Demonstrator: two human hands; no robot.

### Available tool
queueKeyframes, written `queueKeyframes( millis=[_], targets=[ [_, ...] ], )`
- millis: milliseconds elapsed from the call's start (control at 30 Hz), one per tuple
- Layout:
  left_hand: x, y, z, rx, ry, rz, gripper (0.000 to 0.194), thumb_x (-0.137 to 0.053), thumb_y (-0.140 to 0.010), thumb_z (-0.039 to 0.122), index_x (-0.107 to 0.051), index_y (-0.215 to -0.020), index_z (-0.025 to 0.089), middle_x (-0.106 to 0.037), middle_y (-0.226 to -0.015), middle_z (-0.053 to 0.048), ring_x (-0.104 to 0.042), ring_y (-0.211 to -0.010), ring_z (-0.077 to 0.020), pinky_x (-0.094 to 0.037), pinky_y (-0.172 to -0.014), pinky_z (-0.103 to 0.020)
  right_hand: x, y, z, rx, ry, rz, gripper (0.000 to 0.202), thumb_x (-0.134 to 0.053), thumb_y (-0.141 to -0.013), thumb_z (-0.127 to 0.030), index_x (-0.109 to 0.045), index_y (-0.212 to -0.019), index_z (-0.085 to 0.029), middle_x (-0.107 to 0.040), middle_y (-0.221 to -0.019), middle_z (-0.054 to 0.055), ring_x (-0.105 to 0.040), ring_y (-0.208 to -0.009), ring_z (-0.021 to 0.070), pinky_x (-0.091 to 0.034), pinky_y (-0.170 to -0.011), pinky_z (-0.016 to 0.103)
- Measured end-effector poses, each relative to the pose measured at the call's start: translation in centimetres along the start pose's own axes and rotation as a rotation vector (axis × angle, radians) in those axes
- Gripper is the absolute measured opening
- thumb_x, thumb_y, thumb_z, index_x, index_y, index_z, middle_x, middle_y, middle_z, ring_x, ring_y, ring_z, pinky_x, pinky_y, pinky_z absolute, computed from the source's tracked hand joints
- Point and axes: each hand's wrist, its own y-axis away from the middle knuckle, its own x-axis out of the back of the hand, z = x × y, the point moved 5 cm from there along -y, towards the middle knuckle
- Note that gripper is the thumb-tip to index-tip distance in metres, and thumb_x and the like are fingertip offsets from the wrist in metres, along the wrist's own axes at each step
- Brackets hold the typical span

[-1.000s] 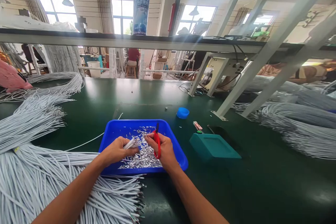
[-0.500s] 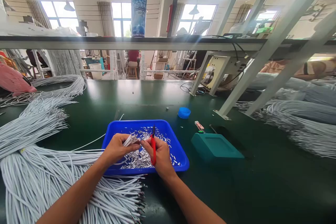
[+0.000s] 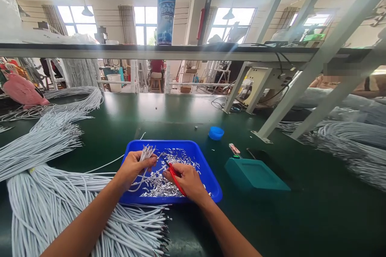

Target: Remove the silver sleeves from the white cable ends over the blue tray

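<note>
My left hand (image 3: 134, 168) is closed around a small bunch of white wires (image 3: 147, 152), their cut ends pointing up and right. My right hand (image 3: 187, 180) grips a red-handled tool (image 3: 176, 180) with a narrow dark tip, which points up-left toward the wire ends; I cannot tell whether it is scissors or pliers. Both hands are over a blue tray (image 3: 215, 186) strewn with small shiny silver pieces (image 3: 161, 186). A few wires hang from my left hand across the tray. A large bundle of white wires (image 3: 60, 209) lies under my left forearm.
A teal box-shaped object (image 3: 256, 174) lies right of the tray, a blue round cap (image 3: 216, 133) behind it. More wire bundles (image 3: 346, 144) lie at the far right. Metal posts (image 3: 289, 96) rise from the table toward a shelf (image 3: 126, 51) holding a blue spray can (image 3: 166, 12).
The red-handled tool has tilted from upright to slanting left, and my right hand has turned with it. The wire bunch in my left hand now points more upward. The view has shifted slightly.
</note>
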Motion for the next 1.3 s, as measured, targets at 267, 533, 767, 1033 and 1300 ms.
queueKeyframes(
  millis=[267,533,767,1033,1300],
  targets=[
    [-0.1,0.2,0.3,-0.069,-0.082,0.003,0.037,-0.073,-0.064,0.043,-0.066,-0.082,0.011,-0.056,-0.06,0.001,-0.044,-0.05,-0.0072,-0.025,-0.046,-0.019,-0.5,0.2,0.1,-0.006,0.029,0.012,0.045,-0.052,-0.078,-0.043,-0.03,-0.049,-0.016,-0.035,-0.049,-0.003,-0.031,-0.05,0.0086,-0.015,-0.05,0.025],
    [-0.3,0.0,0.3,-0.117,-0.102,0.015,0.035,-0.071,-0.067,0.042,-0.065,-0.082,0.011,-0.056,-0.061,0.001,-0.045,-0.052,-0.008,-0.03,-0.049,-0.02,-1.0,0.1,0.1,0.01,0.036,-0.037,0.042,-0.048,-0.08,-0.048,-0.037,-0.054,-0.017,-0.044,-0.056,-0.002,-0.036,-0.054,0.0097,-0.018,-0.052,0.024],
    [0.0,0.0,0.2,-0.126,-0.17,0.017,0.036,-0.073,-0.065,0.042,-0.066,-0.081,0.01,-0.053,-0.059,0.002,-0.044,-0.053,-0.0084,-0.032,-0.051,-0.02,-1.2,0.2,0.1,-0.005,-0.129,-0.093,0.046,-0.051,-0.078,-0.049,-0.034,-0.051,-0.016,-0.034,-0.052,-0.003,-0.031,-0.052,0.0086,-0.019,-0.049,0.023],
    [-0.4,0.0,0.0,-0.173,-0.113,-0.051,0.031,-0.068,-0.071,0.04,-0.062,-0.074,0.01,-0.056,-0.059,0.0,-0.047,-0.05,-0.009,-0.036,-0.051,-0.022,-2.1,0.4,0.0,-0.014,-0.2,-0.085,0.043,-0.052,-0.078,-0.047,-0.04,-0.051,-0.016,-0.036,-0.052,-0.003,-0.032,-0.052,0.0089,-0.021,-0.049,0.023],
    [-0.3,0.0,-0.4,-0.079,-0.055,-0.079,0.033,-0.066,-0.072,0.044,-0.062,-0.066,0.011,-0.056,-0.059,-0.001,-0.046,-0.056,-0.01,-0.032,-0.056,-0.022,-0.8,0.0,0.3,-0.018,-0.177,-0.028,0.029,-0.065,-0.069,-0.043,-0.061,-0.058,-0.017,-0.052,-0.059,0.0,-0.043,-0.057,0.0118,-0.029,-0.053,0.023]
  ],
)
